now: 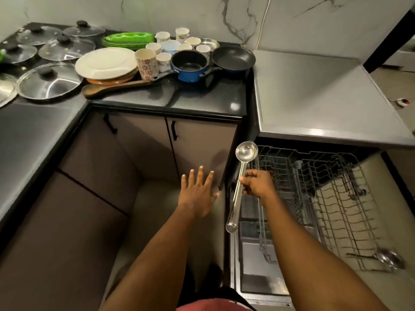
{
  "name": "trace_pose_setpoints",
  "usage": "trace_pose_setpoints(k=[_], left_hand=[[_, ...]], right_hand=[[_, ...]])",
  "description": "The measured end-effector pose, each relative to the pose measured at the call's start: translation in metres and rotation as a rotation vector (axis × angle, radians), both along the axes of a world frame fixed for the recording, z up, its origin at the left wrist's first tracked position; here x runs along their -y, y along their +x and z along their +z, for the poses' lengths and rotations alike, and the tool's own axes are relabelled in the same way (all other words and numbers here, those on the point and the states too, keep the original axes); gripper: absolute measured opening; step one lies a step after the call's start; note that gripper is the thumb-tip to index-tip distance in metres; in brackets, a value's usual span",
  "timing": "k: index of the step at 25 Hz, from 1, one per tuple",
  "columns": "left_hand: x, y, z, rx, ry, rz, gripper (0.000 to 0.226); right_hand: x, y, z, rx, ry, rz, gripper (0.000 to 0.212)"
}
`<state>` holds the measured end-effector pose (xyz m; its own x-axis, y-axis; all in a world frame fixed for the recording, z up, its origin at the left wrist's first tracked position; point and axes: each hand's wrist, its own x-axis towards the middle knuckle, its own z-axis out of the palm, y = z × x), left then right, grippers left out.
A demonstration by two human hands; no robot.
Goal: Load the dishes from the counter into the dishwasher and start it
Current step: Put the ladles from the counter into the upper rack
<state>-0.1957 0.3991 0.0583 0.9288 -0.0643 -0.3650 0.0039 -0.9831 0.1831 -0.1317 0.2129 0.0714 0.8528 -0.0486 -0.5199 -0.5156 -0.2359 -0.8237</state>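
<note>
Dishwasher rack [336, 209] pulled out, almost empty. Dishes [105, 62] stacked on the counter [202, 97], well apart from it. Risk: long steel ladle [235, 205] snagging in the rack wires or slipping through the grid if released upright. Gripped at mid-handle, bowl up, at the rack's left edge, by the right hand [258, 184], fingers curled round. Left hand [197, 194] spread flat, holding nothing.

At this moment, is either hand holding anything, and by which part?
The right hand grips a steel ladle around the middle of its handle, bowl up. The left hand is spread open and holds nothing.
</note>
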Motion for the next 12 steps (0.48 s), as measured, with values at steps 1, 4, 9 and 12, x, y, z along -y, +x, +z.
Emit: trace_pose_setpoints(k=[1, 4, 9, 12], left_hand=[[0.006, -0.011, 0.000, 0.002, 0.001, 0.007, 0.070], [0.019, -0.041, 0.000, 0.002, 0.007, 0.018, 0.070], [0.042, -0.098, -0.007, -0.013, -0.017, 0.011, 0.070], [0.062, -0.138, -0.013, -0.028, -0.034, 0.011, 0.071]], right_hand=[[0.003, -0.009, 0.000, -0.004, -0.004, 0.006, 0.011], [0.013, -0.040, -0.004, -0.025, 0.002, 0.045, 0.016], [0.038, -0.105, -0.016, -0.098, 0.017, 0.049, 0.018], [0.062, -0.151, -0.026, -0.105, 0.006, 0.035, 0.011]])
